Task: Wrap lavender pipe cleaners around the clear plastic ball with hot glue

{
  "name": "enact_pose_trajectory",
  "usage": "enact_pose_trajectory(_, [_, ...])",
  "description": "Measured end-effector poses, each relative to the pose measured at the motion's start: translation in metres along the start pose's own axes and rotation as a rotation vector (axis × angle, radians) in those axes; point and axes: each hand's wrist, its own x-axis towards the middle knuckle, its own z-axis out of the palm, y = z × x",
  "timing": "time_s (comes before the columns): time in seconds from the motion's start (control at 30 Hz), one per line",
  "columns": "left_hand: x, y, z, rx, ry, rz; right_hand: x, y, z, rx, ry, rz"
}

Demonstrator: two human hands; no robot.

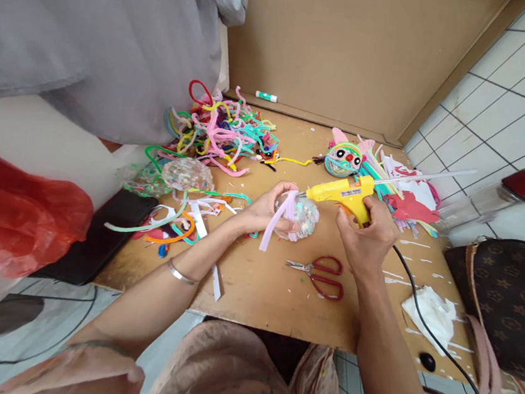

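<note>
Over tan tabletop, clamping left fingers on clear ball and right fingers on glue gun, with scissors nearside of both.

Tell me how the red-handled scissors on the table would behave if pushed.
The scissors would probably slide rather than roll, since they lie flat. The shiny blades look stiff, unlikely to bend. The spread handles could swing together.

Bare tabletop leaves passage left of the scissors, but rightward a black cord, perhaps raised, bars the way.
</note>
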Motion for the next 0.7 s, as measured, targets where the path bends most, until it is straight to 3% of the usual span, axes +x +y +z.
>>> enact_pose_trajectory(0.7, [-0.0003,0.0014,-0.0002,-0.001,-0.007,-0.01,-0.0007,0.0011,-0.0004,0.011,-0.01,0.028])
